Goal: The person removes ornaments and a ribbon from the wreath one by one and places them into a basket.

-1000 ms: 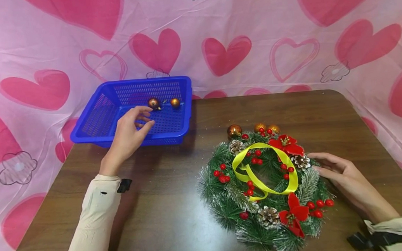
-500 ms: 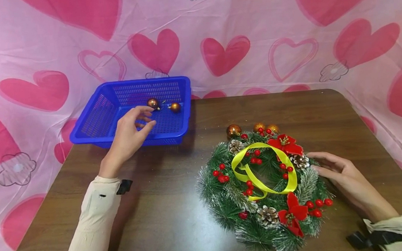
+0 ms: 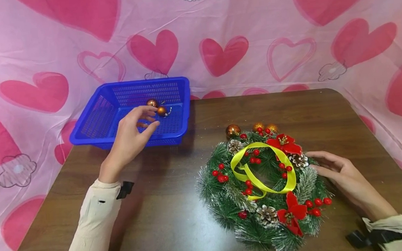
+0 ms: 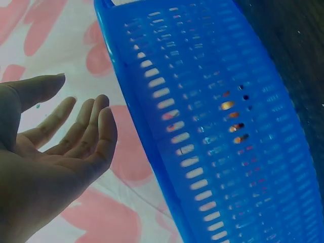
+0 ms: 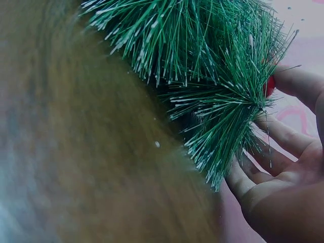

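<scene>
— What is lying around the green pine wreath with red berries and a yellow ribbon?

— The right hand is resting against its right edge, fingers relaxed. Well to its left, the left hand is hovering wide and empty over the blue perforated plastic basket, two copper baubles sitting inside.

— And the wrist views?

— The left wrist view is showing the empty palm; the right, fingers under needles.

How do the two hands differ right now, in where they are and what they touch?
The left hand hovers over the blue basket, fingers relaxed, holding nothing; the right hand rests on the table, fingers against the wreath. The left reaches far forward, the right stays nearer the body. Both are open, in cream sleeves.
</scene>
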Action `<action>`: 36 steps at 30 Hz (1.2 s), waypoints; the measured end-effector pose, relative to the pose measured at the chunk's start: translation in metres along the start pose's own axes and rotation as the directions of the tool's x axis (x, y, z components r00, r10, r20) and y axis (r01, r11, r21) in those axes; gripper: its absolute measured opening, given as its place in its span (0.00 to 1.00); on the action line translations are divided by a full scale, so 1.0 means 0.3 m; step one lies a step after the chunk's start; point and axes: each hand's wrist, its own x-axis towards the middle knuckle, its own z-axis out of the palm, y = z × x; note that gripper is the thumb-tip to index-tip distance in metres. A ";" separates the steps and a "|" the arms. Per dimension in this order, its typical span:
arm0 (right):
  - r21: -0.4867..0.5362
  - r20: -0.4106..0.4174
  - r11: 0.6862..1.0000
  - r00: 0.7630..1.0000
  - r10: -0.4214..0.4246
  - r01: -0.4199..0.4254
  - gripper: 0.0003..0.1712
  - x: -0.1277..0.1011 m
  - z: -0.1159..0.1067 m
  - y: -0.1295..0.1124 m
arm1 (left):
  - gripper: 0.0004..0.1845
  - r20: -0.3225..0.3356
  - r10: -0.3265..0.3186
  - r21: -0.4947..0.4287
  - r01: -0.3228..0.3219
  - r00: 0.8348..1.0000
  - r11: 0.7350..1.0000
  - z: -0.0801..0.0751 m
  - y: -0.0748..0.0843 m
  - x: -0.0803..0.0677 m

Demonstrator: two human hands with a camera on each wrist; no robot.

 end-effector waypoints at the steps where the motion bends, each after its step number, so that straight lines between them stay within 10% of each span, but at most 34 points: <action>1: 0.001 -0.002 1.000 1.000 -0.005 0.005 0.23 0.000 0.001 0.000 | 0.15 0.003 0.005 -0.004 -0.005 1.000 1.000 0.003 0.006 -0.001; 26: -0.212 -0.032 0.977 0.999 -0.005 -0.002 0.24 0.008 -0.010 -0.028 | 0.17 0.259 0.160 -0.119 -0.133 0.953 0.984 0.232 0.159 -0.040; 36: -0.237 0.136 0.967 0.989 -0.059 0.090 0.28 0.053 -0.036 -0.065 | 0.16 0.356 0.197 -0.141 -0.156 0.913 0.978 0.321 0.177 0.014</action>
